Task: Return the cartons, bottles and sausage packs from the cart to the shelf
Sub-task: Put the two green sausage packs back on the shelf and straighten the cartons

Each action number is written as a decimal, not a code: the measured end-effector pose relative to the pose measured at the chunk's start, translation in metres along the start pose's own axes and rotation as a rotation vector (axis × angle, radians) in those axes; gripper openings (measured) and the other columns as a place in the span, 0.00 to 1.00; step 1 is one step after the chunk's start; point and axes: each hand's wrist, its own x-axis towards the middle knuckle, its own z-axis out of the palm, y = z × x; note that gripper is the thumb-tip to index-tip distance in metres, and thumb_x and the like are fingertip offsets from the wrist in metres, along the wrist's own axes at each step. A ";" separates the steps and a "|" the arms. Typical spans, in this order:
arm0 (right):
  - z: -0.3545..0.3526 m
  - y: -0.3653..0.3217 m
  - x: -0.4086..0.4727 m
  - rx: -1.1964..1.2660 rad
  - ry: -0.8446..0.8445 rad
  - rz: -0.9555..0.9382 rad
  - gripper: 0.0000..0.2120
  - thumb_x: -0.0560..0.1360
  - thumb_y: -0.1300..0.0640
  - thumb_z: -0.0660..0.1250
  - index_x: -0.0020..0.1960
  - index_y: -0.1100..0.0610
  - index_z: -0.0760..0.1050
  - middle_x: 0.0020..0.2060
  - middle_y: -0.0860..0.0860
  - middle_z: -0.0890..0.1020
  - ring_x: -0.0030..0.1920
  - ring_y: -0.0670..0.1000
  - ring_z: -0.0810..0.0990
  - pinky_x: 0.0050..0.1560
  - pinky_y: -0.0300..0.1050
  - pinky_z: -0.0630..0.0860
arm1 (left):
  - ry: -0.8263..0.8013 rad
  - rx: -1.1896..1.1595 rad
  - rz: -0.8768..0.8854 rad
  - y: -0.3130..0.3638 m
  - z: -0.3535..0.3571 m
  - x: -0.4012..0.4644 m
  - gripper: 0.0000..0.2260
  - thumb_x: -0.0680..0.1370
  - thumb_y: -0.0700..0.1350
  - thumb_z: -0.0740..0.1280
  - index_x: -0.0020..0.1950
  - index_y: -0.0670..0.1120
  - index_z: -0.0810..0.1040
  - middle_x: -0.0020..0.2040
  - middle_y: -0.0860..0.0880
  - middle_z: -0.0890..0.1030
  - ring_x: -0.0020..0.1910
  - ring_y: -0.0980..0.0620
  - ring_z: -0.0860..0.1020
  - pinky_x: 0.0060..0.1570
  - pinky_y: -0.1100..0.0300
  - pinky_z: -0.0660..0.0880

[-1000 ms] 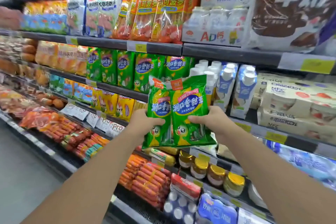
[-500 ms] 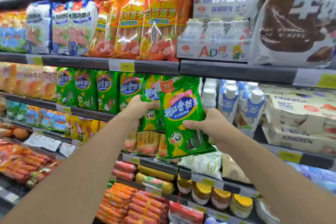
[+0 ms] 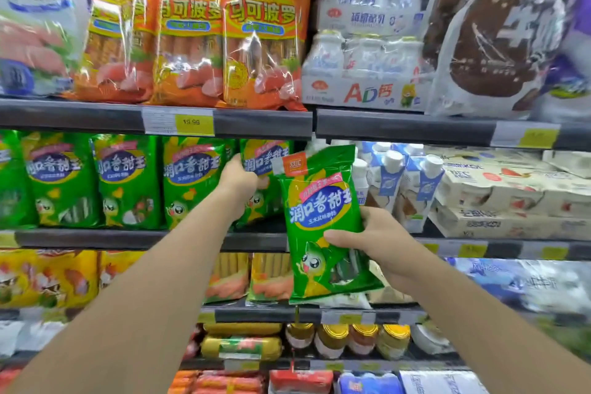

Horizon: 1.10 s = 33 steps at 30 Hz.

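Note:
My right hand (image 3: 380,249) grips a green sausage pack (image 3: 323,221) by its lower right side, upright in front of the shelf edge (image 3: 128,238). My left hand (image 3: 238,182) holds a second green sausage pack (image 3: 265,160), set on the middle shelf at the right end of a row of matching green packs (image 3: 128,179). Part of that second pack is hidden behind my left hand and the pack in my right hand.
Orange sausage packs (image 3: 188,32) stand on the shelf above, beside white bottle multipacks (image 3: 361,73). Blue-and-white cartons (image 3: 409,189) stand right of the green row. Jars (image 3: 361,339) and yellow packs (image 3: 48,278) fill the lower shelves.
My left hand carried one green pack up and back onto the middle shelf, at the right end of the green row. My right hand kept the other pack in front. The view moved closer.

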 end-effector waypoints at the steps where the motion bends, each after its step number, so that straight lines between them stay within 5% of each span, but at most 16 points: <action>1: 0.002 0.000 0.000 0.001 -0.002 -0.002 0.16 0.71 0.62 0.76 0.58 0.58 0.80 0.50 0.50 0.88 0.52 0.49 0.86 0.52 0.42 0.78 | -0.012 0.023 0.000 0.000 -0.001 0.002 0.18 0.74 0.28 0.70 0.59 0.43 0.73 0.58 0.42 0.81 0.56 0.43 0.79 0.60 0.48 0.74; 4: 0.008 0.001 0.004 0.010 -0.011 -0.004 0.17 0.71 0.62 0.76 0.59 0.59 0.79 0.51 0.51 0.87 0.53 0.49 0.86 0.56 0.45 0.79 | -0.030 0.118 0.003 0.001 -0.002 0.001 0.15 0.76 0.31 0.69 0.59 0.42 0.71 0.57 0.42 0.80 0.53 0.44 0.77 0.53 0.53 0.70; 9: 0.016 0.004 0.012 0.040 -0.023 -0.004 0.16 0.71 0.63 0.76 0.59 0.59 0.79 0.51 0.50 0.87 0.51 0.47 0.86 0.46 0.35 0.79 | 0.112 0.445 0.111 -0.018 0.004 -0.023 0.22 0.78 0.44 0.70 0.66 0.36 0.66 0.60 0.37 0.78 0.59 0.38 0.78 0.53 0.48 0.75; 14: 0.016 0.005 0.019 0.044 -0.028 0.002 0.18 0.71 0.63 0.76 0.60 0.60 0.79 0.51 0.51 0.87 0.53 0.49 0.86 0.54 0.42 0.78 | 0.177 0.716 0.202 -0.041 0.002 -0.039 0.10 0.80 0.41 0.68 0.55 0.36 0.71 0.53 0.36 0.82 0.52 0.36 0.81 0.40 0.52 0.72; 23: 0.013 0.010 0.023 0.093 -0.023 0.019 0.21 0.70 0.63 0.77 0.61 0.62 0.77 0.52 0.53 0.87 0.55 0.52 0.85 0.62 0.51 0.78 | 0.254 0.942 0.223 -0.034 0.007 -0.034 0.06 0.79 0.40 0.68 0.49 0.37 0.77 0.47 0.38 0.84 0.47 0.38 0.83 0.38 0.51 0.77; 27: 0.010 0.017 0.022 0.111 -0.022 0.025 0.20 0.70 0.63 0.77 0.61 0.61 0.78 0.52 0.53 0.87 0.55 0.52 0.85 0.61 0.50 0.78 | 0.319 1.154 0.432 -0.027 -0.001 -0.044 0.01 0.78 0.35 0.67 0.46 0.39 0.77 0.41 0.41 0.83 0.43 0.38 0.84 0.32 0.54 0.72; 30: 0.008 0.023 0.021 0.092 -0.011 0.026 0.22 0.70 0.63 0.77 0.62 0.60 0.77 0.53 0.52 0.87 0.55 0.51 0.85 0.61 0.49 0.78 | 0.251 1.228 0.709 -0.024 -0.006 -0.037 0.09 0.67 0.28 0.72 0.42 0.38 0.79 0.39 0.42 0.81 0.37 0.40 0.82 0.29 0.55 0.74; 33: 0.010 0.025 0.025 0.097 -0.013 0.024 0.23 0.69 0.63 0.78 0.63 0.61 0.76 0.53 0.52 0.87 0.56 0.52 0.85 0.61 0.50 0.78 | 0.206 1.135 0.777 -0.018 -0.008 -0.030 0.11 0.63 0.24 0.73 0.41 0.36 0.82 0.40 0.42 0.82 0.39 0.40 0.81 0.36 0.53 0.79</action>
